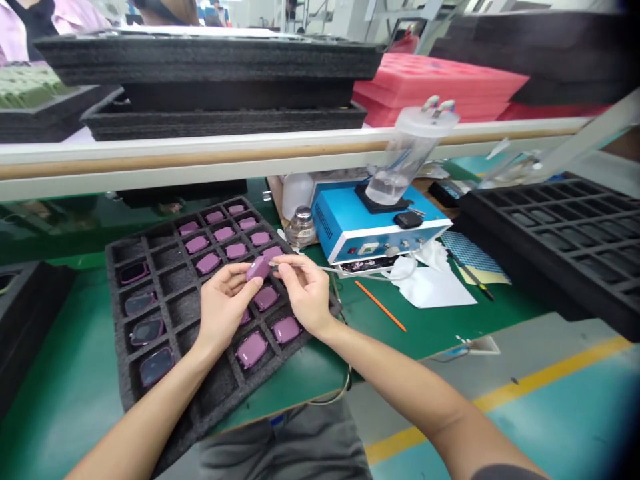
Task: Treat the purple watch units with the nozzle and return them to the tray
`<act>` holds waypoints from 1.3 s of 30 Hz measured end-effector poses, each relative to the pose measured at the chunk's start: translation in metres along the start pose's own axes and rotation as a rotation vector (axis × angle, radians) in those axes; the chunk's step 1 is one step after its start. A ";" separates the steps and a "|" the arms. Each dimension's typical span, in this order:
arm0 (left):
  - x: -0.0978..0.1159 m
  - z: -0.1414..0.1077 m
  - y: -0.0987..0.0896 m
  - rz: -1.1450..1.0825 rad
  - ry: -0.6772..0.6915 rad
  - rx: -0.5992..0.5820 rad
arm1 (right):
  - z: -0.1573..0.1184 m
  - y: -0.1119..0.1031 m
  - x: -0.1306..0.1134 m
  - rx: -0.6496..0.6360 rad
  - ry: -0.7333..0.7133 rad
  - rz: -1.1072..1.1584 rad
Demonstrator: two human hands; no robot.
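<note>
A small purple case (258, 268) is pinched between the thumb and fingers of my left hand (225, 300), above the black foam tray (173, 288). My right hand (306, 292) is closed round a thin tool (276, 267) whose tip is at the case's right side. A pale tube (345, 271) runs from that hand toward the blue machine (333, 227). The tray's compartments hold several purple cases (251, 349) on the right and several dark-faced ones (157, 365) in the left column. Some compartments between them hold nothing.
Behind the tray stand a glass jar (301, 228) and a white bottle (297, 193). An orange stick (381, 306), white paper (440, 287) and a black pen (473, 277) lie to the right. Another foam tray (555, 247) is at far right. A shelf edge (200, 160) crosses above.
</note>
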State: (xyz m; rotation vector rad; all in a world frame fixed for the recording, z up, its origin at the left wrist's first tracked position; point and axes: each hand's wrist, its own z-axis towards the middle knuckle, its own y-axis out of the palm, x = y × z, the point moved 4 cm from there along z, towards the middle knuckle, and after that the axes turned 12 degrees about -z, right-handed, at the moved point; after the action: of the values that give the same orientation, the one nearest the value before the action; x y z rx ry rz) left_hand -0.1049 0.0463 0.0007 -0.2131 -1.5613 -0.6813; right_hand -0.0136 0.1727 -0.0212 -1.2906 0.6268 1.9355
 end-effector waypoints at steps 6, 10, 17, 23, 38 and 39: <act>0.003 -0.001 0.002 -0.004 -0.006 0.012 | 0.000 0.000 -0.001 -0.003 0.010 -0.004; 0.003 -0.001 0.002 -0.001 -0.005 0.008 | 0.001 0.000 -0.003 -0.003 0.012 -0.001; 0.002 0.000 0.001 -0.002 -0.007 -0.002 | 0.002 0.002 -0.002 -0.006 -0.001 0.013; 0.000 -0.004 0.000 -0.012 -0.014 -0.015 | -0.003 0.000 -0.004 0.004 0.023 -0.049; -0.020 -0.018 -0.005 -0.083 -0.059 -0.006 | -0.023 -0.009 0.000 0.049 0.093 -0.170; -0.020 -0.018 -0.004 -0.085 -0.060 -0.009 | -0.023 -0.009 0.001 0.047 0.094 -0.177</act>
State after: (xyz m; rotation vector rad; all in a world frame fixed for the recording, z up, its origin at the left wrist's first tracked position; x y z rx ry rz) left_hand -0.0894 0.0385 -0.0205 -0.1760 -1.6326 -0.7550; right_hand 0.0067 0.1617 -0.0307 -1.3660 0.5811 1.7159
